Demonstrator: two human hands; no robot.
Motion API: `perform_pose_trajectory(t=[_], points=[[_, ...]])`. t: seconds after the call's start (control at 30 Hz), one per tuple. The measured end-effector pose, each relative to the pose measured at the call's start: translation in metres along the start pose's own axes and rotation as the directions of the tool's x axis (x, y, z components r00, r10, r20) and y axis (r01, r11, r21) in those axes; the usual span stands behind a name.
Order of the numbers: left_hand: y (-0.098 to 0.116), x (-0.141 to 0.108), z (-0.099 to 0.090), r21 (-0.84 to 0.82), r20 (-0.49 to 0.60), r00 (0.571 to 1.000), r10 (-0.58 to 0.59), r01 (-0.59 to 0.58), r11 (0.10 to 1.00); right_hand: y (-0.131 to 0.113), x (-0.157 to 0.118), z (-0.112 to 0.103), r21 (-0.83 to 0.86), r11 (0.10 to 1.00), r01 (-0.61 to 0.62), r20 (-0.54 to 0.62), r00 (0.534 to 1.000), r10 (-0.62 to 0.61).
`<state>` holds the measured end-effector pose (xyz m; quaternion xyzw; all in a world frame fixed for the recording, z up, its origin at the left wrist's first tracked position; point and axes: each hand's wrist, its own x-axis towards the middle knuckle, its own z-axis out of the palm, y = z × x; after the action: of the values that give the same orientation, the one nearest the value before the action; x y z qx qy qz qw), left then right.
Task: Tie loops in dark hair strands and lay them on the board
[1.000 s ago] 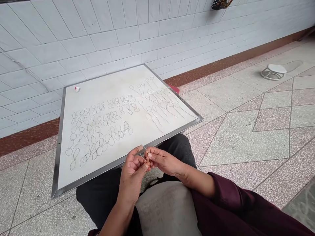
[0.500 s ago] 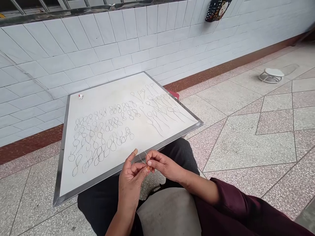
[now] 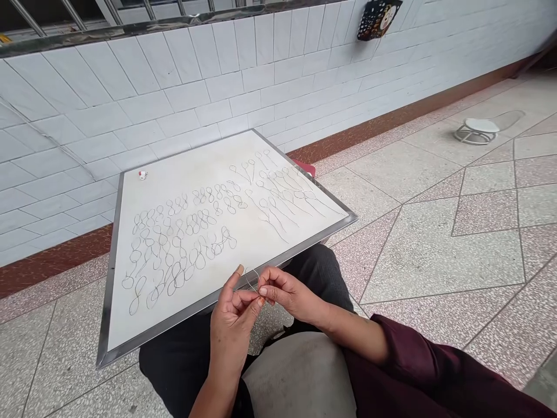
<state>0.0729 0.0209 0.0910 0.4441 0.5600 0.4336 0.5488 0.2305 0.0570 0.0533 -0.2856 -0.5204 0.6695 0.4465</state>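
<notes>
A thin wire loop (image 3: 252, 280) is pinched between my two hands, just off the near edge of a white board (image 3: 191, 157) with a metal rim. My left hand (image 3: 235, 310) grips it with thumb and bent fingers, the index finger pointing up. Thumb and fingers of my right hand (image 3: 281, 288) close on the same wire, their tips touching those of the left. On the board's left half lie several rows of figure-eight wires (image 3: 202, 219). Several wires with one loop and long tails (image 3: 278, 217) lie on the right half.
A small red and white object (image 3: 143, 175) sits at the board's far left. Behind the board is a tiled wall (image 3: 183, 87) with a hanging dark basket (image 3: 378, 20). A white stool (image 3: 477, 131) stands on the floor at right. Something red shows behind the board.
The camera view has shifted slightly. Both hands keep nearly the same pose, and the wire loop between them has turned a little.
</notes>
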Motion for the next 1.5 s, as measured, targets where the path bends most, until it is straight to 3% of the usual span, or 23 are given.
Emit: perform_pose_trajectory(t=[0.3,0.87,1.07,1.33,1.43,1.5], points=[[-0.001,0.001,0.003,-0.093,-0.007,1.000,0.002,-0.003,0.996,-0.002,-0.001,-0.003,0.000,1.000,-0.026,0.095,0.995,0.026],[-0.006,0.001,0.000,-0.180,0.045,0.999,-0.025,0.032,0.983,0.003,-0.001,0.000,0.008,1.000,-0.020,0.094,0.995,0.019],[-0.008,-0.002,-0.001,-0.131,0.016,0.999,-0.035,0.037,0.991,-0.002,-0.001,-0.001,0.046,0.998,-0.032,0.123,0.992,0.026],[0.001,-0.013,0.001,-0.072,0.074,0.997,-0.025,0.030,0.997,-0.001,-0.003,-0.005,0.014,0.997,-0.074,0.172,0.983,0.070],[0.000,-0.014,0.001,-0.062,0.070,0.997,-0.014,0.018,0.998,-0.016,-0.001,-0.010,-0.157,0.988,0.005,0.209,0.977,0.028],[-0.001,-0.014,0.000,-0.043,0.055,0.998,-0.014,0.017,0.999,-0.029,0.001,-0.013,-0.363,0.921,0.139,0.260,0.965,-0.043]])
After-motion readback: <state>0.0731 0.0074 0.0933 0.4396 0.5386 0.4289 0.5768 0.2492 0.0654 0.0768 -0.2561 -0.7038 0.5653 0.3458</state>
